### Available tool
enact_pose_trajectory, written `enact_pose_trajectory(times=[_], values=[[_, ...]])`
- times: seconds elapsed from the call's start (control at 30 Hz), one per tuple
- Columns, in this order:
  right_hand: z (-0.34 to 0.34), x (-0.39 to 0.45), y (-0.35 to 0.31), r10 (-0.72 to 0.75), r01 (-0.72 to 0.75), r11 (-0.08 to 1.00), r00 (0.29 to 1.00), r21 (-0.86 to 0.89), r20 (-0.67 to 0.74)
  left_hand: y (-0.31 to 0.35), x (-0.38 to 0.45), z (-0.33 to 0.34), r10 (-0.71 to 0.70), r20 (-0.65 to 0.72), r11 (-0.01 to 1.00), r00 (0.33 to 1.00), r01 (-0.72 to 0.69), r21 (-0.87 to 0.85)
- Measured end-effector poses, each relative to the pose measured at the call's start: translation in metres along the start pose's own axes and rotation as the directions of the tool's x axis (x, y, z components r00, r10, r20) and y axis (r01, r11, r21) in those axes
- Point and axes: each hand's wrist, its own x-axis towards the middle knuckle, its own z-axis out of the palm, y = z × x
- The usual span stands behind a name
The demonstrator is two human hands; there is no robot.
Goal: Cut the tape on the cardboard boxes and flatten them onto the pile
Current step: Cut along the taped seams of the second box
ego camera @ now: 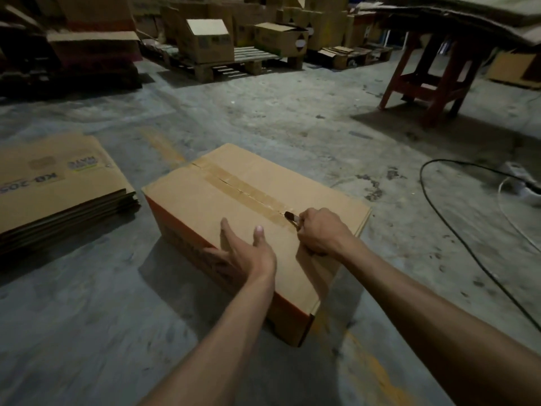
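A closed cardboard box [205, 194] lies on the concrete floor in the middle of the view. Brown tape [234, 186] runs along its top seam and shows a split line down its far part. My right hand [322, 232] grips a small knife [291, 216], whose tip sits on the tape near the box's close end. My left hand [248, 250] presses on the box's near left edge, thumb on top and fingers down the side. A pile of flattened boxes [58, 183] lies on the floor to the left.
A red wooden table [433, 80] loaded with cardboard sheets stands at the back right. A black cable [456, 230] and a white power strip [524, 177] lie on the floor to the right. Pallets [251, 58] with stacked boxes line the back.
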Motion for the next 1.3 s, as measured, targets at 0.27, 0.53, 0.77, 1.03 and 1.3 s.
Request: enact_pose_trajectory(times=[0.27, 0.53, 0.77, 1.03, 1.3], values=[[-0.003, 0.012, -0.044, -0.061, 0.059, 0.985, 0.998, -0.163, -0.003, 0.004, 0.075, -0.042, 0.361, 0.068, 0.863, 0.930, -0.361, 0.352], [-0.004, -0.002, -0.052, 0.040, -0.037, 0.984, 0.999, -0.172, 0.013, 0.020, 0.134, -0.048, 0.437, 0.301, 0.707, 0.848, -0.531, 0.468], [0.007, -0.045, -0.041, 0.092, -0.093, 0.983, 0.996, -0.160, -0.015, 0.023, 0.133, -0.048, 0.483, 0.305, 0.630, 0.821, -0.567, 0.530], [0.026, -0.044, -0.017, 0.106, -0.095, 0.991, 0.987, 0.093, -0.122, 0.033, 0.107, -0.046, 0.276, 0.422, 0.518, 0.864, -0.503, 0.692], [0.049, -0.106, 0.002, -0.027, 0.115, 0.929, 0.969, 0.352, -0.245, -0.013, 0.092, -0.060, 0.350, 0.442, 0.614, 0.826, -0.559, 0.558]])
